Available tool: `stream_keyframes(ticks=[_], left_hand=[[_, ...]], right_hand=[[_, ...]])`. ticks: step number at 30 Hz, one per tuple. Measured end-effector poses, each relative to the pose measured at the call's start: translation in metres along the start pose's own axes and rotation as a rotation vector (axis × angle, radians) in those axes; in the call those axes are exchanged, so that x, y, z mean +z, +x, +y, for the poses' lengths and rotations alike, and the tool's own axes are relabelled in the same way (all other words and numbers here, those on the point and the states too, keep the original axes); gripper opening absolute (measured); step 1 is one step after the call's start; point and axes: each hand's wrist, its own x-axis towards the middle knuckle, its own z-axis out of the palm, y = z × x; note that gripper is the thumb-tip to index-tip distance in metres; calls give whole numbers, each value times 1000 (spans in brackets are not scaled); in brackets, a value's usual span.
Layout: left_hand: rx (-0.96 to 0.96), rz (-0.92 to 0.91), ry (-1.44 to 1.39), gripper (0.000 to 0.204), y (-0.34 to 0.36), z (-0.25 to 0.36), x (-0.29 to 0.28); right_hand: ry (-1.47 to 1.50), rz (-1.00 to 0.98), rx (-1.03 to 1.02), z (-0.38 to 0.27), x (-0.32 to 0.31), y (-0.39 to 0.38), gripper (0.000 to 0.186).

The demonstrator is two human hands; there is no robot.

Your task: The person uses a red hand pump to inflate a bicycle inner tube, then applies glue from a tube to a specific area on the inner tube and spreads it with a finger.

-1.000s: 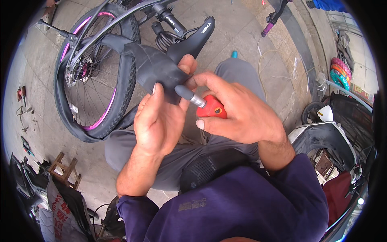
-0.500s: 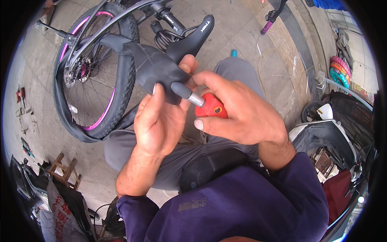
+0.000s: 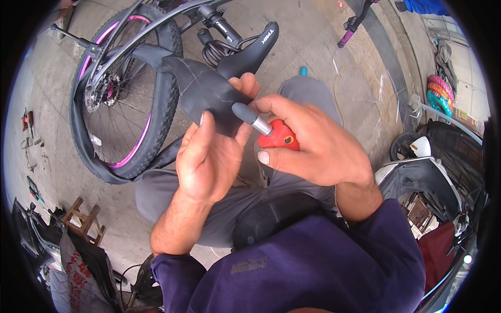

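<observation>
My left hand (image 3: 203,161) has its fingers round a flattened black rubber inner tube (image 3: 203,88), thumb at the front and fingertips showing beyond its edge. My right hand (image 3: 323,151) grips a red-handled tool (image 3: 276,141); its metal shaft carries a rounded grey tip (image 3: 242,112), which lies against or just over the tube beside my left fingers. The tube runs left to a bicycle's rear wheel (image 3: 162,120) with a pink rim and black tyre. A black saddle (image 3: 245,62) and coiled cable lock (image 3: 214,52) are just behind my hands.
Wooden stool (image 3: 83,224) at lower left, hand tools (image 3: 28,122) on the floor (image 3: 292,47) at far left. A parked scooter (image 3: 422,177) stands close on the right, colourful coiled items (image 3: 438,94) behind it. Purple handlebar grip (image 3: 344,39) at the top. Blue fabric (image 3: 425,6) at the top right edge.
Both my hands have shifted slightly right, carrying the tube and the red-handled tool with them; the grey tip sits a little further right. The grips look the same.
</observation>
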Motion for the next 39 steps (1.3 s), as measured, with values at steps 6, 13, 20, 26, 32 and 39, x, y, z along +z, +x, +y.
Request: stream_keyframes(ticks=[6, 13, 20, 26, 32, 39], left_hand=[[-5, -32, 12, 61, -1, -1, -4], [31, 9, -40, 59, 0, -1, 3], [26, -19, -38, 56, -2, -4, -2], [23, -89, -53, 55, 0, -4, -5], [23, -58, -64, 55, -3, -3, -5], [32, -49, -6, 55, -5, -6, -7]], right_hand=[[-111, 38, -46, -6, 9, 2, 46], [83, 40, -107, 9, 9, 3, 51], [-23, 76, -82, -2, 6, 5, 47], [-138, 109, -80, -9, 11, 3, 44], [-43, 121, -108, -8, 9, 6, 42], [-213, 82, -58, -11, 14, 4, 41]])
